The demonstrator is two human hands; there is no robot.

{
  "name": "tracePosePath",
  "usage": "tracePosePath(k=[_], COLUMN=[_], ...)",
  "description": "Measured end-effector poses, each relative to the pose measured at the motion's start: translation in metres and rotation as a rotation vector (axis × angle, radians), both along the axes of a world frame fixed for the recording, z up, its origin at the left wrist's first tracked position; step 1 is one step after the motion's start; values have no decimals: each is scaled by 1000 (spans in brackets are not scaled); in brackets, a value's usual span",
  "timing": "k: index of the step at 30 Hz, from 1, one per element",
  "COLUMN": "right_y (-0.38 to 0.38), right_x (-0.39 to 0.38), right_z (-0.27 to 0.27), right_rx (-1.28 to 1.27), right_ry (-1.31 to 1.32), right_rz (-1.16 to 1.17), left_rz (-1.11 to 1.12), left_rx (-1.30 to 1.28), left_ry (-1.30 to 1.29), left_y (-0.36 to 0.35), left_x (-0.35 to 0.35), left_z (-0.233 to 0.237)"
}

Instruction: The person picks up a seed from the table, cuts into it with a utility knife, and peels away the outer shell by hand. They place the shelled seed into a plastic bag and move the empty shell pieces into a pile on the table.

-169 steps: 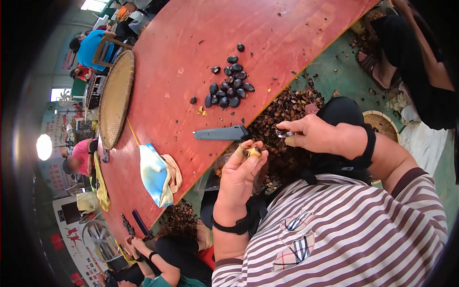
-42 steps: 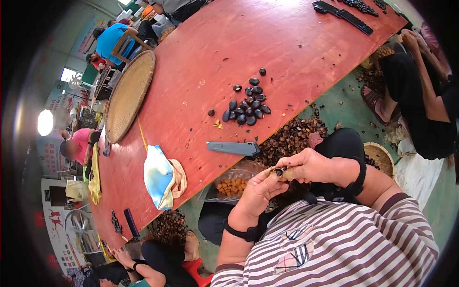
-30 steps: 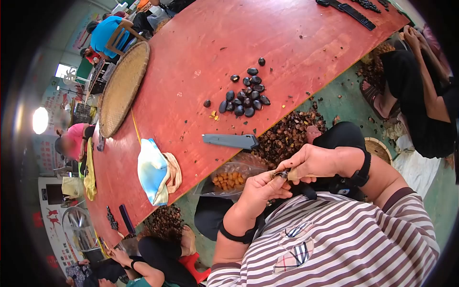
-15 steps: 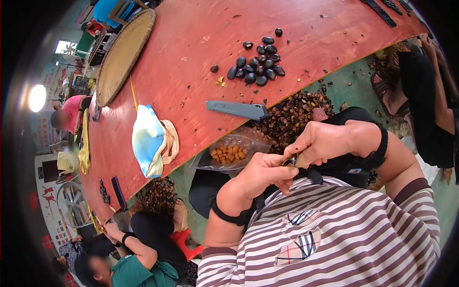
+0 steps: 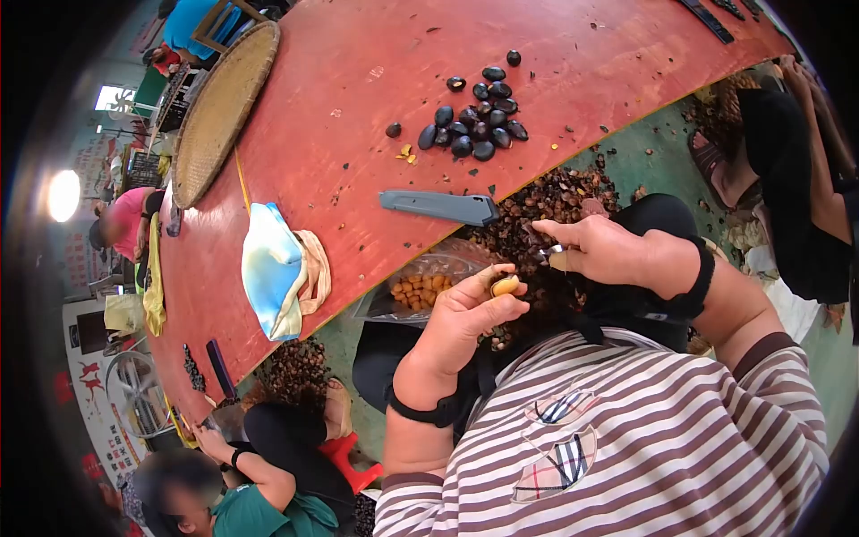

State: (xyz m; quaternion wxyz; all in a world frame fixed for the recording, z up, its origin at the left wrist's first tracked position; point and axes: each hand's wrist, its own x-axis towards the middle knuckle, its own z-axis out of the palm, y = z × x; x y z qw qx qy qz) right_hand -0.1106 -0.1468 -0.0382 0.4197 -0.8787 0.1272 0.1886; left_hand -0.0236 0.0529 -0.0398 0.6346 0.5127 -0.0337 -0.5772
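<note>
My left hand [image 5: 470, 309] pinches a partly shelled nut [image 5: 505, 285] whose yellow kernel shows beside dark shell. To its right, my right hand [image 5: 604, 251] is closed on a small metal tool [image 5: 552, 251]; the hands are apart. Dark whole nuts [image 5: 483, 130] lie in a loose group on the red table [image 5: 340, 98], with a few yellow bits near them. A grey utility knife [image 5: 438, 207] rests at the table edge. Below that edge, a clear plastic bag [image 5: 380, 306] holds yellow-orange kernels [image 5: 419, 291].
A blue and white cloth [image 5: 273, 268] and a round woven tray [image 5: 224, 116] are on the table. Broken shells [image 5: 573, 192] lie below its edge. A co-worker in green [image 5: 268, 515] sits at the lower left; another person's arm [image 5: 828, 188] is at right.
My hands have moved apart, the right one up and to the right with the tool, the left one slightly left. The yellow kernel in my left hand is now exposed.
</note>
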Motion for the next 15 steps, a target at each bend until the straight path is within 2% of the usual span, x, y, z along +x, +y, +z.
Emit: tracePosePath(k=[2, 5, 8, 10, 15], right_y=[0, -4, -2, 5, 35], right_x=[-2, -8, -9, -8, 12], right_z=[-8, -20, -28, -29, -15], right_rx=[-8, 69, 210, 290, 474], right_ry=[-20, -57, -120, -123, -71], right_rz=[-28, -68, -121, -168, -40], left_rz=[54, 116, 166, 204, 325], left_rx=[-5, 52, 129, 176, 132], left_ry=[57, -16, -257, -311, -329], left_y=[1, 5, 19, 28, 35], left_x=[2, 1, 7, 15, 17], left_z=[-2, 2, -5, -10, -12])
